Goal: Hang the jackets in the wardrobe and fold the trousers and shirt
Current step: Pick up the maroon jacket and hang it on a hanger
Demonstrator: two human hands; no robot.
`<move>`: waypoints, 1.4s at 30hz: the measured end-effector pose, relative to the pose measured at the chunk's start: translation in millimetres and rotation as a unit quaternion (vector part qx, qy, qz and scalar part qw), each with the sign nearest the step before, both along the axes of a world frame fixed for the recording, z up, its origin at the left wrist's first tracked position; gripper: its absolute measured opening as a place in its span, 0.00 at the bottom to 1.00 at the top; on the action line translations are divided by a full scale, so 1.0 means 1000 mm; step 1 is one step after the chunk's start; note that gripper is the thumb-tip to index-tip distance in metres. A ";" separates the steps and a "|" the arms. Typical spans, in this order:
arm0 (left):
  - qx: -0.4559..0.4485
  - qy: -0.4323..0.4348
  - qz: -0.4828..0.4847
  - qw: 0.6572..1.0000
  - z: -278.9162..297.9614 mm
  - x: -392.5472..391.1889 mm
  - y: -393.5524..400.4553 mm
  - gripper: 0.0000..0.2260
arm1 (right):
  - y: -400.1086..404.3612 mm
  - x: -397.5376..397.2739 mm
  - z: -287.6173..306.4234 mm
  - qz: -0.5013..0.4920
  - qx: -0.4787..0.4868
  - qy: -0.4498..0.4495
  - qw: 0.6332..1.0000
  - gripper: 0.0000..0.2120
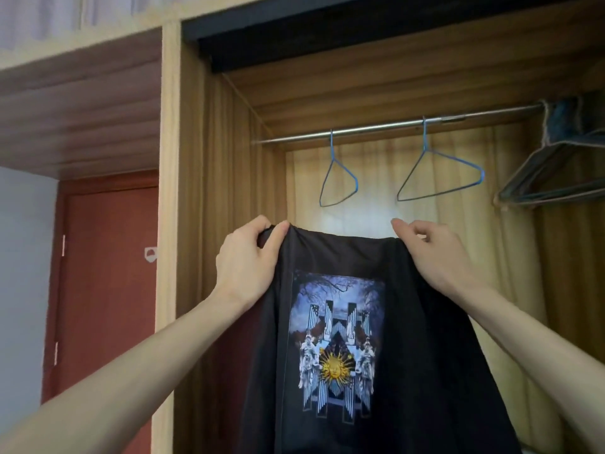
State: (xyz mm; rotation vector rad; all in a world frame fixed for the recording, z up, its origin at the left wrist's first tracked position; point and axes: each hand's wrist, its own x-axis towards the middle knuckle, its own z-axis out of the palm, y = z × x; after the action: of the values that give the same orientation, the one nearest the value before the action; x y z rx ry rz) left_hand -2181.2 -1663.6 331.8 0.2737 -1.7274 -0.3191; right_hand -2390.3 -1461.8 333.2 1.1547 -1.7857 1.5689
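Both arms raised in front of open wardrobe [229, 158]. Left hand [245, 260] grips the top left corner of a black shirt [425, 322], fingers [276, 237] curled over the fabric edge, thumb side wrapped round the bunched cloth. Right hand [432, 253] holds the top right corner, cloth pinched under curled fingers, index finger sticking out toward the left, partly straight. Shirt held up at about chest height, stretched between the two hands, top edge roughly level, rest hanging down out of the bottom of the view. Large printed graphic [337, 345] faces the camera: blue-white pillars, winged figures, yellow sun face in the middle. Shirt is in the air in front of the wardrobe opening, not touching the rail.

Metal rail [376, 127] runs across the wardrobe above the hands. Two bare blue wire hangers on it: left hanger [337, 181] turned nearly edge-on, right hanger [438, 172] more face-on, well apart from each other. Bunch of dark hangers [550, 178] at far right of the rail, hooks blurred, count unclear. Pale curtain-like back panel [360, 191] behind the hangers. Red-brown door [108, 273] at left, beside the wardrobe frame, white hook-like fitting [150, 254] on it
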 end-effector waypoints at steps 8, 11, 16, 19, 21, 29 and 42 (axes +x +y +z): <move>-0.044 -0.015 0.039 0.998 0.028 -0.030 -0.036 0.20 | -0.038 -0.029 0.013 -0.002 -0.002 -0.018 1.000 0.31; -0.038 0.006 0.052 0.998 0.036 -0.043 -0.049 0.20 | -0.056 -0.037 0.021 0.010 -0.012 -0.026 1.000 0.32; -0.041 0.017 0.073 0.996 0.049 -0.064 -0.071 0.19 | -0.083 -0.050 0.043 -0.005 0.012 -0.016 1.000 0.33; -0.049 -0.019 0.088 0.995 0.055 -0.076 -0.082 0.19 | -0.096 -0.052 0.083 0.042 0.002 -0.037 0.998 0.37; -0.057 -0.048 0.093 0.993 0.057 -0.083 -0.085 0.19 | -0.106 -0.055 0.117 0.035 -0.004 -0.045 0.998 0.42; -0.081 -0.086 0.103 0.988 0.047 -0.098 -0.100 0.20 | -0.161 -0.053 0.204 -0.016 0.154 -0.100 0.983 0.13; -0.097 -0.102 0.081 0.987 0.030 -0.097 -0.103 0.20 | -0.184 -0.073 0.190 -0.022 -0.020 0.010 0.999 0.08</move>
State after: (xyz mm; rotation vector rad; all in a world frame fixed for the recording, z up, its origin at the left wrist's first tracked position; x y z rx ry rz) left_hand -2277.9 -1767.1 362.3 0.3099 -1.9083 -0.0030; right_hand -2463.5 -1645.5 523.5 1.1015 -1.7459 1.5556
